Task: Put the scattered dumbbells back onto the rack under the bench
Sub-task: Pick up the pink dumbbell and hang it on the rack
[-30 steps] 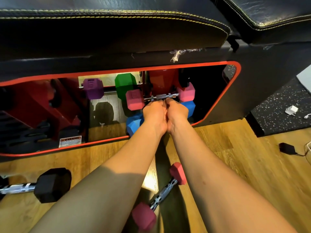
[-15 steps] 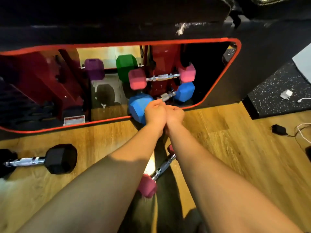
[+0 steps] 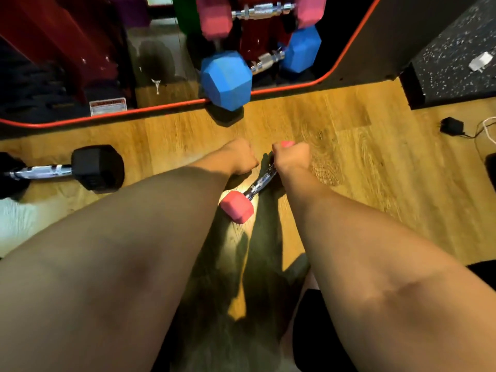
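A pink dumbbell (image 3: pixel 236 207) lies slanted on the wood floor between my forearms. My right hand (image 3: pixel 291 159) grips the far part of its chrome handle, and the far pink head just peeks out above my knuckles. My left hand (image 3: pixel 237 159) is curled into a fist just left of the handle, with nothing visibly in it. Under the bench, the red rack (image 3: pixel 257 44) holds another pink dumbbell (image 3: pixel 259 12) with a blue dumbbell (image 3: pixel 226 79) below it, whose near head sticks out over the red-trimmed edge. A black dumbbell (image 3: pixel 98 167) lies on the floor at the left.
The red-trimmed bench frame (image 3: pixel 161 106) borders the floor ahead. A black speckled mat (image 3: pixel 456 44) at the right carries a white adapter (image 3: pixel 480 61). A black charger (image 3: pixel 452 126) with cables lies on the wood at the far right.
Both hands have left the pink dumbbell on the rack and drawn back to the floor. My right hand has taken hold of the floor dumbbell's handle. The view has tilted down.
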Demonstrator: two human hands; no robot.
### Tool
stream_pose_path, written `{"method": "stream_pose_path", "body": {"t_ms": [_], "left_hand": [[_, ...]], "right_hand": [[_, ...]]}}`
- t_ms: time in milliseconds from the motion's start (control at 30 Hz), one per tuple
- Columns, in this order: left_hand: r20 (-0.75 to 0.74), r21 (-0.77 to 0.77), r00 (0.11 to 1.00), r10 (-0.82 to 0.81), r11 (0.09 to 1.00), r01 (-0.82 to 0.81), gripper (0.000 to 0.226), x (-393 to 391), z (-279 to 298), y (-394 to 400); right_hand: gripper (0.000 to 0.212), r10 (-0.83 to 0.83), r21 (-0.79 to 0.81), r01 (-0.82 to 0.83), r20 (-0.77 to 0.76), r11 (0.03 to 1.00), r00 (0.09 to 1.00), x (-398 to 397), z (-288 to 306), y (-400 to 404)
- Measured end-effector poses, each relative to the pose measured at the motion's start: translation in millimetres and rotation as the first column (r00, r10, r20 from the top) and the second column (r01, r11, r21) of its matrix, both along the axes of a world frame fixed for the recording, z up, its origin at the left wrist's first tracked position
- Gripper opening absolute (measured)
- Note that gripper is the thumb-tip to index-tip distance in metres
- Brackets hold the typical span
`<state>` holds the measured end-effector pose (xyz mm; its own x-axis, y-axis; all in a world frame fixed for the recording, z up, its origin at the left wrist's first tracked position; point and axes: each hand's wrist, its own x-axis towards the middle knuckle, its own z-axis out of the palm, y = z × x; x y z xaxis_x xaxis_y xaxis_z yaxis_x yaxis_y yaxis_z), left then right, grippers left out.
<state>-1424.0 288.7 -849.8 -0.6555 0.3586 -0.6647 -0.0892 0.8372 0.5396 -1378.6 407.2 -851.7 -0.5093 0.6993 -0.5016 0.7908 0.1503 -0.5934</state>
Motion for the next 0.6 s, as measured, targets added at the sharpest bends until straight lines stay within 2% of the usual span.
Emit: {"method": "stream_pose_path", "body": {"t_ms": [100, 200, 300, 400, 500, 533, 600], "left_hand": [[-0.001, -0.045, 0.998, 0.070, 0.997, -0.070, 0.017, 5.6, 3.5, 3.2], [0.022, -0.033, 0.955, 0.296, 0.955, -0.296, 0.023, 18.1, 6.7, 15.1], [0.253, -0.035, 0.832, 0.493, 0.865, -0.501, 0.024, 47.6, 3.4, 28.9], [0.506, -0.106, 0.585, 0.633, 0.719, -0.686, 0.043, 82.7, -7.6, 41.8], [0.603, -0.174, 0.330, 0.726, 0.524, -0.834, 0.071, 96.9, -20.5, 51.6], [0.638, -0.194, 0.199, 0.744, 0.405, -0.893, 0.072, 97.2, -24.9, 54.1], [0.679, -0.188, -0.019, 0.734, 0.150, -0.971, 0.060, 92.9, -26.5, 56.4]], "right_hand": [[0.040, -0.052, 0.018, 0.050, 0.091, 0.999, 0.995, 25.2, -10.8, -5.1], [0.050, -0.049, 0.006, 0.048, 0.167, 0.999, 0.985, 38.4, -16.9, -11.2], [0.054, -0.075, -0.100, 0.097, 0.201, 0.990, 0.977, 36.6, -22.2, -8.6], [0.037, -0.116, -0.265, 0.159, 0.172, 0.951, 0.978, 31.6, -17.0, -9.6], [0.026, -0.165, -0.394, 0.223, 0.176, 0.891, 0.970, 28.5, -14.2, -9.9], [0.020, -0.155, -0.427, 0.224, 0.191, 0.876, 0.969, 28.3, -10.7, -10.0], [0.016, -0.154, -0.460, 0.243, 0.223, 0.854, 0.963, 28.0, -8.4, -11.0]]}}
